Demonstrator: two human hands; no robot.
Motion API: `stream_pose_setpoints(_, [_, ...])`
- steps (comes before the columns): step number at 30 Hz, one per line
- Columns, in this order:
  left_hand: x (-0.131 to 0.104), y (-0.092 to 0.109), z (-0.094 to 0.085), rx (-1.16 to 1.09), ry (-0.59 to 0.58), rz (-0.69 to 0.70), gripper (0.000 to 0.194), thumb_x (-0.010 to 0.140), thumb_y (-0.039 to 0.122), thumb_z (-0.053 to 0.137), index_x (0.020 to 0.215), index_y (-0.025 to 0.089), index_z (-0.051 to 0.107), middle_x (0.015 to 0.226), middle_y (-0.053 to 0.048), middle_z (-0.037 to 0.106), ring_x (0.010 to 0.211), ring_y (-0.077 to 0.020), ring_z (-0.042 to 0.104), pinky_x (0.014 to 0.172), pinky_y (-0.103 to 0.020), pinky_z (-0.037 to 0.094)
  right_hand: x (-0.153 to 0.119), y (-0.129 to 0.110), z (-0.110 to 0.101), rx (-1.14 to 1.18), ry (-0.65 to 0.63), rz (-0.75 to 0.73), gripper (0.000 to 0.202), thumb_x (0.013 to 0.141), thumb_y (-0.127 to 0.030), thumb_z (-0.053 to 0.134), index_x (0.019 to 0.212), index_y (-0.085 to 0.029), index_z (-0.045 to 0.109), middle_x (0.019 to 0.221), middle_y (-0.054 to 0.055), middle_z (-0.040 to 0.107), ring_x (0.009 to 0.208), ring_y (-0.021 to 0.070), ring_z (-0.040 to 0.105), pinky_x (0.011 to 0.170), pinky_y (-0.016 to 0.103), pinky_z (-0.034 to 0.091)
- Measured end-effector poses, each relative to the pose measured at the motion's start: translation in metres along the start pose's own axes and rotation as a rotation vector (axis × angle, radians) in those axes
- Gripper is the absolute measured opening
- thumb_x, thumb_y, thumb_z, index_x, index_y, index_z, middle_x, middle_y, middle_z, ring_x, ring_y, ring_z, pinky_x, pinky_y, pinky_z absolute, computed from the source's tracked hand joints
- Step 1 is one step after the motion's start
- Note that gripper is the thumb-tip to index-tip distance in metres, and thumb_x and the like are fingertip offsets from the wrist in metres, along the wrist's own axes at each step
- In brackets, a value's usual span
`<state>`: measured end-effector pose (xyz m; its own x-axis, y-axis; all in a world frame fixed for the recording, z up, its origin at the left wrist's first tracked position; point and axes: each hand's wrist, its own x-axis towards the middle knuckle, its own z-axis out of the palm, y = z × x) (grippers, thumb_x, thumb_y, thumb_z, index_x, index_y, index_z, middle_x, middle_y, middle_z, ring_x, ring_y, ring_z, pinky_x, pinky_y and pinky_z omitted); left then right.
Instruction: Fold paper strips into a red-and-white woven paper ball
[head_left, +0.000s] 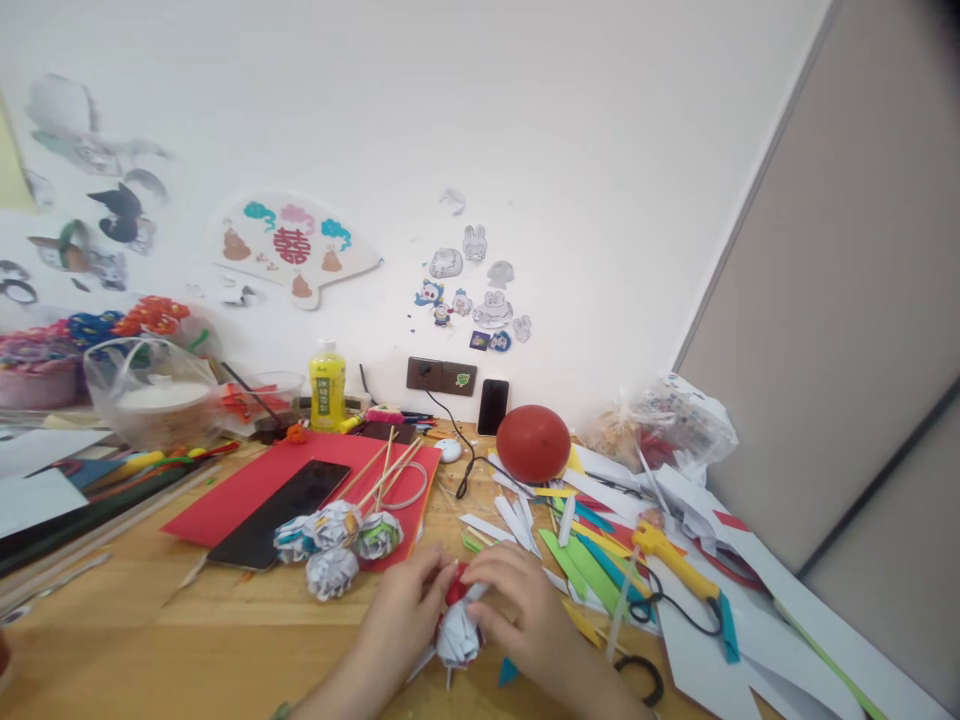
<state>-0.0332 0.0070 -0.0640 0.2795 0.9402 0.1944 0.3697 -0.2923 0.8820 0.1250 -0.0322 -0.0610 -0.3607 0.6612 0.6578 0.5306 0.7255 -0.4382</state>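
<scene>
Between my two hands, near the front of the table, is a crumpled white paper flower (457, 640) with a red piece (454, 588) at its top and a thin stick end below. My left hand (405, 608) is closed on its left side, thumb and fingertips at the red piece. My right hand (521, 605) curls over its right side, fingers bent against the white paper. Left of my hands lie several similar paper flowers on sticks (332, 572), partly on a red sheet (247, 495) and a black phone (281, 515).
A yellow glue gun (675, 560) with a black cord lies at right among coloured paper strips (570, 565) and white sheets. Behind stand a red balloon (533, 443), an upright phone (493, 407) and a yellow drink bottle (328, 388). A black scissors handle (643, 680) is near my right wrist.
</scene>
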Motion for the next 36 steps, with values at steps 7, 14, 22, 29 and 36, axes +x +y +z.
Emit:
stream_pose_setpoints(7, [-0.005,0.003,0.002,0.103,-0.016,0.07,0.025,0.076,0.032,0.042,0.054,0.021,0.047,0.052,0.002,0.049,0.054,-0.0172,0.048,0.053,-0.025,0.035,0.0,0.002,0.003,-0.096,0.005,0.014,0.012,0.086,-0.027,0.053,0.091,-0.02,0.062,0.087,0.005,0.063,0.081,0.0167,0.057,0.07,0.028,0.046])
stream_pose_setpoints(14, [0.0,-0.003,-0.001,0.11,0.039,0.023,0.023,0.074,0.031,0.041,0.054,0.022,0.044,0.053,0.002,0.05,0.054,-0.0176,0.049,0.053,-0.025,0.036,0.001,-0.003,0.005,-0.25,-0.071,-0.222,0.027,0.094,-0.018,0.036,0.085,-0.018,0.061,0.08,0.005,0.066,0.074,0.0157,0.056,0.064,0.026,0.047])
stream_pose_setpoints(22, [-0.002,-0.001,0.0,0.139,0.031,0.122,0.025,0.078,0.031,0.039,0.056,0.021,0.046,0.054,0.001,0.052,0.055,-0.0172,0.051,0.054,-0.025,0.037,0.001,-0.006,0.004,-0.165,-0.021,-0.117,0.021,0.093,-0.027,0.04,0.092,-0.018,0.059,0.086,0.007,0.065,0.081,0.0175,0.057,0.071,0.03,0.048])
stream_pose_setpoints(29, [-0.004,-0.006,-0.002,0.178,0.098,0.17,0.027,0.083,0.032,0.033,0.063,0.021,0.047,0.059,-0.001,0.057,0.057,-0.0174,0.055,0.057,-0.025,0.041,-0.001,-0.007,0.009,-0.274,0.009,-0.24,0.027,0.088,-0.022,0.046,0.109,-0.011,0.057,0.097,0.012,0.067,0.092,0.0231,0.057,0.08,0.038,0.05])
stream_pose_setpoints(36, [-0.003,-0.008,-0.003,0.205,0.115,0.226,0.027,0.085,0.03,0.035,0.064,0.02,0.049,0.059,0.0,0.057,0.056,-0.0165,0.056,0.056,-0.024,0.042,-0.003,-0.011,0.012,-0.257,0.067,-0.163,0.027,0.084,-0.015,0.047,0.11,-0.014,0.057,0.101,0.009,0.066,0.095,0.0227,0.055,0.083,0.039,0.048])
